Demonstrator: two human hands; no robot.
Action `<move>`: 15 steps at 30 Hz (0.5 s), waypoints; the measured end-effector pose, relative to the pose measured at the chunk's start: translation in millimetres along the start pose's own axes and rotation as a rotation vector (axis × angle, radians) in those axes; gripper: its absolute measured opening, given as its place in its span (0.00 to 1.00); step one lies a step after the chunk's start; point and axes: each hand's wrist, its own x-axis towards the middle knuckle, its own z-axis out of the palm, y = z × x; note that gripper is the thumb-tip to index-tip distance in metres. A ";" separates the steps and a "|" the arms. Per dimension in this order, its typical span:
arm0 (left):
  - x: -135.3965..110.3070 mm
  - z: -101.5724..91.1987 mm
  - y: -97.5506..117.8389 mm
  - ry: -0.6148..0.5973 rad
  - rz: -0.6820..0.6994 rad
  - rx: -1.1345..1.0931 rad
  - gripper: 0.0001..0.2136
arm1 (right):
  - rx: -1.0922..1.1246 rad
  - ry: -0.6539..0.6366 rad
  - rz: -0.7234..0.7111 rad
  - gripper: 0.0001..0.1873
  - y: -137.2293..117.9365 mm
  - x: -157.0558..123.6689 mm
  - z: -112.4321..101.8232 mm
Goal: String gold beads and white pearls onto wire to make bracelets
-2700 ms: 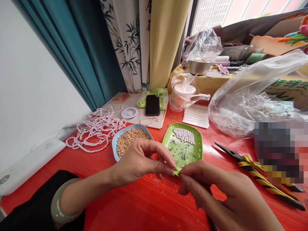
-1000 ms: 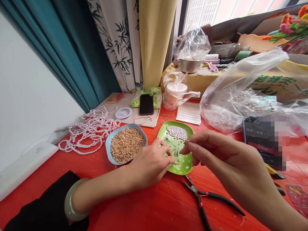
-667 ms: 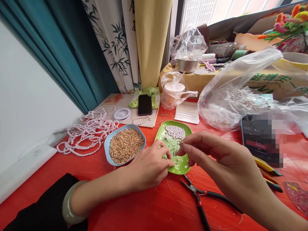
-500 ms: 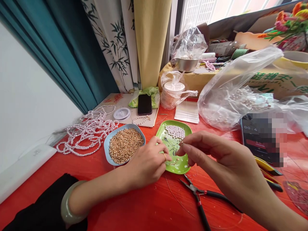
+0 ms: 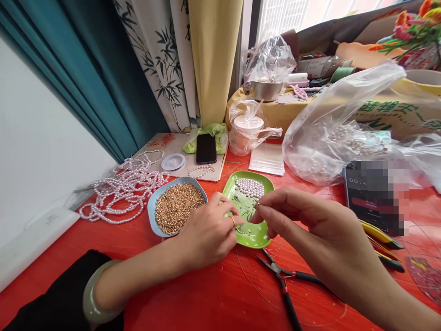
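Observation:
My left hand (image 5: 206, 234) rests on the red table at the near edge of the green dish (image 5: 263, 235), its fingers curled down onto the dish's left side; what the fingertips pinch is hidden. My right hand (image 5: 310, 225) hovers over the same dish with thumb and forefinger pinched on a tiny gold piece. White pearls (image 5: 248, 187) lie in rows at the far end of the dish. A thin wire (image 5: 253, 290) trails across the table below my hands.
A blue dish of gold beads (image 5: 177, 212) sits left of the green one. Pearl strands (image 5: 126, 186) pile at the far left. Black pliers (image 5: 285, 282) lie in front of the dish. A phone (image 5: 206, 148), plastic bags (image 5: 330, 128) and a standing screen (image 5: 374, 195) crowd the back and right.
My left hand moved from the pinch near my right hand down to the green dish's edge and has crept slightly left. My right hand rose over the dish. The camera view shifted.

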 end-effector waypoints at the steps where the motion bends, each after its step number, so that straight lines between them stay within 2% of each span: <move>1: 0.3 -0.1 1.5 -0.028 0.016 -0.010 0.10 | 0.006 -0.002 -0.002 0.07 -0.1 -0.2 0.3; 4: 0.1 0.5 6.1 -0.099 0.065 -0.029 0.09 | 0.007 -0.010 0.001 0.07 -0.7 -1.2 1.0; 7: -1.2 3.1 7.0 -0.104 0.096 -0.016 0.11 | 0.008 -0.008 0.000 0.07 -1.1 -1.5 0.9; 15: -3.3 12.5 0.6 0.016 0.166 -0.020 0.06 | 0.014 -0.008 -0.001 0.06 1.9 -3.0 1.0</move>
